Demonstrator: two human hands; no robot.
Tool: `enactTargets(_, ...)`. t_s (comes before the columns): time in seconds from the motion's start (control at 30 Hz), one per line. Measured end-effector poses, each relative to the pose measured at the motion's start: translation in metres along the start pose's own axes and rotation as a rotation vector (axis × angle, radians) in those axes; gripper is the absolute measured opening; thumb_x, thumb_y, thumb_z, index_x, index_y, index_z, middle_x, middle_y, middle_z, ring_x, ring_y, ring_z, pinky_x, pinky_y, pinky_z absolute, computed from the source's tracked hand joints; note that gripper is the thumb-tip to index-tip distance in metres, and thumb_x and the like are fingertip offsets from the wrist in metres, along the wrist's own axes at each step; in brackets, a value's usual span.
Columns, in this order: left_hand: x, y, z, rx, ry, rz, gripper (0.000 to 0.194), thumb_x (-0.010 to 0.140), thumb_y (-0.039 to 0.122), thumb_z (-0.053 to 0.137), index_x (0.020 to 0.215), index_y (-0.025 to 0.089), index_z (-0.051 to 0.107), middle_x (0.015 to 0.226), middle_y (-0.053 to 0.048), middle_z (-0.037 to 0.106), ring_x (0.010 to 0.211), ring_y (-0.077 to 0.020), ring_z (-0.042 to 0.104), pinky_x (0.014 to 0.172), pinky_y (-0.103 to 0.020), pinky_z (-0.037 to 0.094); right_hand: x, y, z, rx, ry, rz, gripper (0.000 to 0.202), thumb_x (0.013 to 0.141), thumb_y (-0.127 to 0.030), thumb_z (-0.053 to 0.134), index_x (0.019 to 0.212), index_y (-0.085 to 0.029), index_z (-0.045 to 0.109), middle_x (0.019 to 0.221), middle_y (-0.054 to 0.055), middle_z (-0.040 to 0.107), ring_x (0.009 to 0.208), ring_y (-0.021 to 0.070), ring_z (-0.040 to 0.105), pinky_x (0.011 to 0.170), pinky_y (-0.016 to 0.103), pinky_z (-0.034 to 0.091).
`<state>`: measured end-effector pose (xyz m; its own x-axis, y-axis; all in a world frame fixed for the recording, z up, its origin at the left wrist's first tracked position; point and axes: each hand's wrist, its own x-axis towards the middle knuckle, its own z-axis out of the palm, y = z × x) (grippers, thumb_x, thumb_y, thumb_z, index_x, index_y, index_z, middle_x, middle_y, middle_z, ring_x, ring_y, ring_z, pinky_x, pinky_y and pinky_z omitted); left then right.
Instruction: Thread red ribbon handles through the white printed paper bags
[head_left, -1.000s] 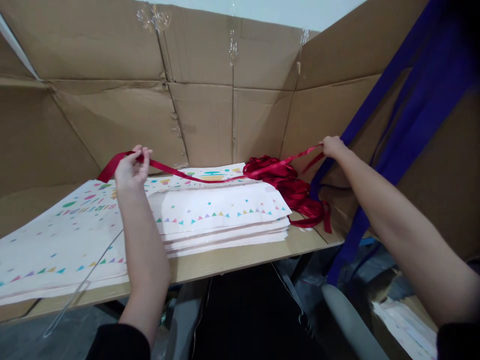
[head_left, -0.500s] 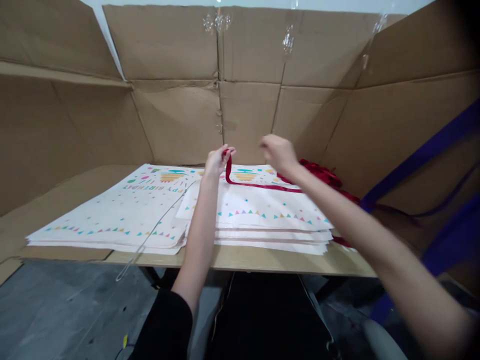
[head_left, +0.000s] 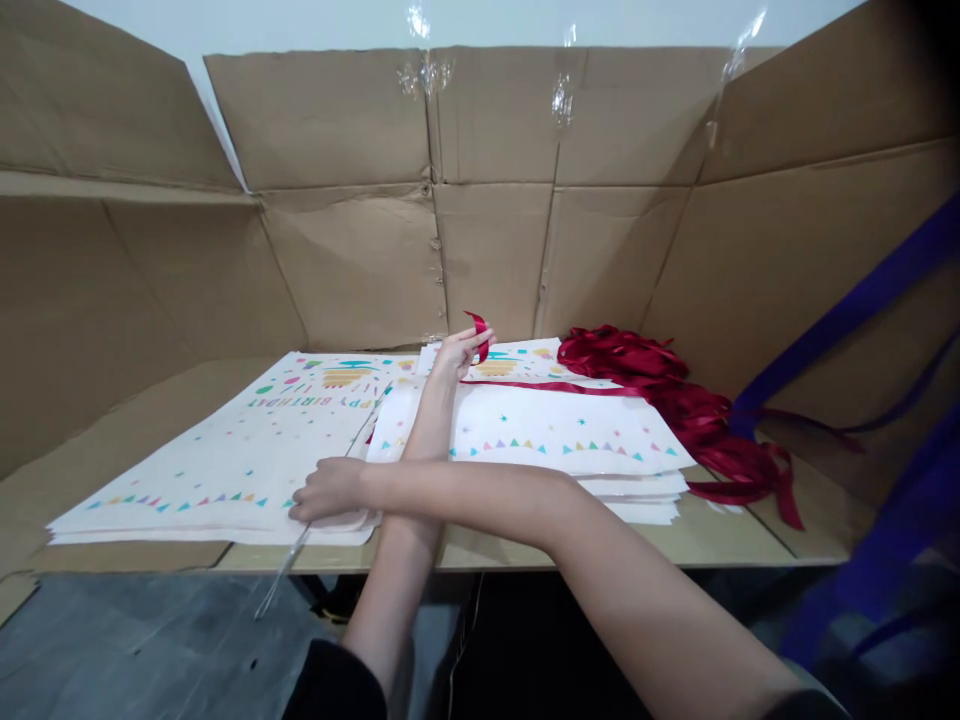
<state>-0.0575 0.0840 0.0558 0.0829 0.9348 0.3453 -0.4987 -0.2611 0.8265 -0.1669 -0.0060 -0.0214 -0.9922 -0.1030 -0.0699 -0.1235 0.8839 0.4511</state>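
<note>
My left hand (head_left: 461,355) is raised over the right stack, its fingers closed on a red satin ribbon (head_left: 480,335) whose end curls above them. My right arm crosses over my left forearm. My right hand (head_left: 330,488), fingers curled, grips a long thin metal wire (head_left: 352,440) with a looped end (head_left: 262,605) past the table edge. Beneath it lies the left stack of white sheets (head_left: 217,460), printed with upside-down "HAPPY BIRTHDAY", cakes and bunting. The right stack of white printed sheets (head_left: 517,425) has its top layer folded or offset, with ribbon running across it.
A heap of red ribbon (head_left: 622,355) spills down the right of the table (head_left: 517,558). Purple straps (head_left: 862,290) hang at the far right. Cardboard walls (head_left: 337,260) enclose the back and sides. Grey floor (head_left: 135,640) shows below.
My right hand has moved from above the right stack down and left, across my left arm, onto the wire. My left hand still holds the ribbon. The view has tilted up slightly.
</note>
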Motion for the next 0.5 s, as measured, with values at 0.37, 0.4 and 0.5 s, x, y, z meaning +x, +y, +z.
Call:
enactTargets(0.37, 0.023, -0.013, 0.017, 0.021, -0.043, -0.124, 0.022, 0.083, 0.011, 0.059, 0.103, 0.021, 0.063, 0.119, -0.008, 0.062, 0.118, -0.0266, 0.055, 0.104, -0.051, 0.041, -0.058, 0.029, -0.067, -0.364, 0.358, 0.154, 0.038, 0.098, -0.009, 0.022, 0.12, -0.023, 0.049, 0.12, 0.007, 0.055, 0.095, 0.0163, 0.057, 0.094, 0.042, 0.038)
enactTargets(0.4, 0.024, -0.014, 0.017, 0.016, -0.049, -0.134, 0.018, 0.085, 0.015, 0.058, 0.102, 0.021, 0.062, 0.119, -0.008, 0.061, 0.117, -0.0263, 0.056, 0.102, -0.052, 0.042, -0.071, 0.042, -0.075, -0.363, 0.361, 0.227, 0.036, 0.099, -0.011, 0.023, 0.121, -0.022, 0.049, 0.119, 0.008, 0.054, 0.097, 0.0168, 0.055, 0.095, 0.041, 0.036)
enactTargets(0.5, 0.026, -0.018, 0.017, 0.001, -0.069, -0.128, 0.014, 0.09, 0.021, 0.054, 0.102, 0.018, 0.061, 0.116, -0.009, 0.062, 0.111, -0.0242, 0.059, 0.098, -0.049, 0.046, -0.126, 0.083, -0.089, -0.321, 0.345, 0.49, 0.034, 0.098, -0.014, 0.026, 0.123, -0.019, 0.049, 0.117, 0.012, 0.054, 0.099, 0.0196, 0.051, 0.086, 0.037, 0.038)
